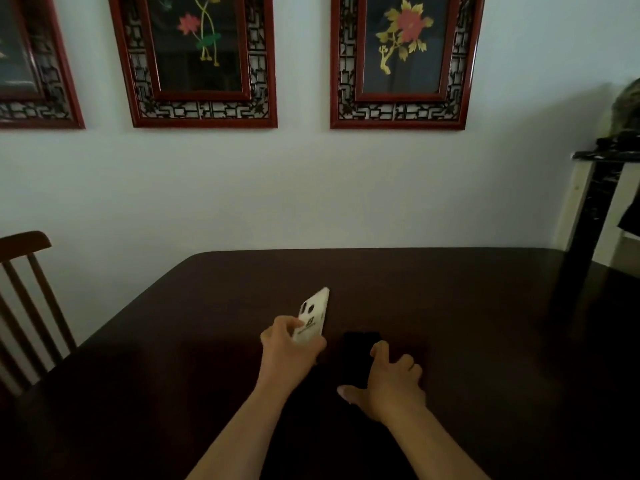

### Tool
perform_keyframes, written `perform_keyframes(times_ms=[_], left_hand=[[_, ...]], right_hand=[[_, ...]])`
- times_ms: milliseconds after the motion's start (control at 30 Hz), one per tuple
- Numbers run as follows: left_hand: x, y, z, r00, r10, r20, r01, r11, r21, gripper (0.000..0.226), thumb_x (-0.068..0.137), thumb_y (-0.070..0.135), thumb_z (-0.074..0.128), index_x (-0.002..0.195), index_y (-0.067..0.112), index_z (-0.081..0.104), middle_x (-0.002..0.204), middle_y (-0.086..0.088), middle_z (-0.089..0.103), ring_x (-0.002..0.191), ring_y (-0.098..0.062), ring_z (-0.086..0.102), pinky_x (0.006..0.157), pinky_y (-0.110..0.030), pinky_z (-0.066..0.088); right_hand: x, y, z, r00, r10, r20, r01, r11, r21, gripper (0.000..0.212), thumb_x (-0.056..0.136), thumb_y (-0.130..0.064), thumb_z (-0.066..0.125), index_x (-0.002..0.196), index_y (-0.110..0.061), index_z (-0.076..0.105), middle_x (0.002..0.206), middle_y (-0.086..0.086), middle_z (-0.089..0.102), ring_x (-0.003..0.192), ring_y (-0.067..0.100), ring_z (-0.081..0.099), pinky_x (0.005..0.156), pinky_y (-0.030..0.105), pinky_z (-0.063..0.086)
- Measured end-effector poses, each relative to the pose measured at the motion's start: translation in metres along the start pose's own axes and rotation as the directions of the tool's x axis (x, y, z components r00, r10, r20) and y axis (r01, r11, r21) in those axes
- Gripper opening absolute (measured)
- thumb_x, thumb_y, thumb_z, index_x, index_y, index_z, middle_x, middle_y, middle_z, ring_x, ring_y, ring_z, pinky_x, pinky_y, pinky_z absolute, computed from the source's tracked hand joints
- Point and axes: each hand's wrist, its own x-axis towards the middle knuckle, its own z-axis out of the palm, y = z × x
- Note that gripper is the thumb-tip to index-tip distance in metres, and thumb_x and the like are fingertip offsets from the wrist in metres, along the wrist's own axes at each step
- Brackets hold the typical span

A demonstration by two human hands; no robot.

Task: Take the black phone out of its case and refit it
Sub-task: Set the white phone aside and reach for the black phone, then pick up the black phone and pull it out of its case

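On the dark table (450, 306), near its middle, the black phone (360, 344) lay flat and bare, pinned under the spread fingers of the right hand (391, 386), probably to steady it. Just left, the left hand (291, 348) gripped the white case (313, 320), tilted off the surface, seemingly ready for refitting.

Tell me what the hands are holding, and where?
The left hand holds the white case by its lower end. The right hand rests on the black phone, not lifting it.
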Motion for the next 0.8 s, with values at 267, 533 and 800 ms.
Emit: perform_keyframes(times_ms=[267, 533, 800], left_hand=[[-0.004, -0.016, -0.007, 0.827, 0.129, 0.548, 0.510, 0.239, -0.826, 0.053, 0.074, 0.027, 0.061, 0.124, 0.007, 0.061, 0.114, -0.029, 0.068, 0.105, -0.046, 0.064, 0.082, -0.050, 0.055], [-0.001, -0.025, -0.013, 0.814, 0.162, 0.558, 0.537, 0.154, -0.829, 0.053, 0.076, 0.025, 0.051, 0.121, 0.003, 0.065, 0.129, -0.031, 0.059, 0.117, -0.049, 0.057, 0.097, -0.064, 0.045], [-0.002, -0.021, -0.010, 0.807, 0.070, 0.587, 0.561, 0.223, -0.797, 0.060, 0.090, 0.055, 0.043, 0.127, 0.010, 0.059, 0.123, -0.027, 0.065, 0.111, -0.044, 0.063, 0.087, -0.056, 0.054]], right_hand=[[0.009, 0.000, -0.011, 0.996, 0.024, 0.091, -0.026, 1.000, 0.014, 0.090, 0.066, -0.047, 0.076, 0.135, -0.033, 0.020, 0.136, 0.016, 0.028, 0.125, 0.037, 0.035, 0.100, 0.046, 0.044], [0.021, 0.011, -0.022, 0.983, -0.057, 0.176, 0.042, 0.995, 0.089, 0.108, 0.065, -0.046, 0.082, 0.143, -0.033, 0.009, 0.135, 0.016, 0.043, 0.093, 0.027, 0.060, 0.079, 0.037, 0.051], [0.036, 0.034, -0.033, 0.955, 0.010, 0.296, -0.184, 0.804, 0.565, 0.035, 0.091, -0.019, 0.063, 0.122, -0.004, 0.057, 0.120, 0.011, 0.059, 0.084, 0.019, 0.059, 0.063, 0.030, 0.051]])
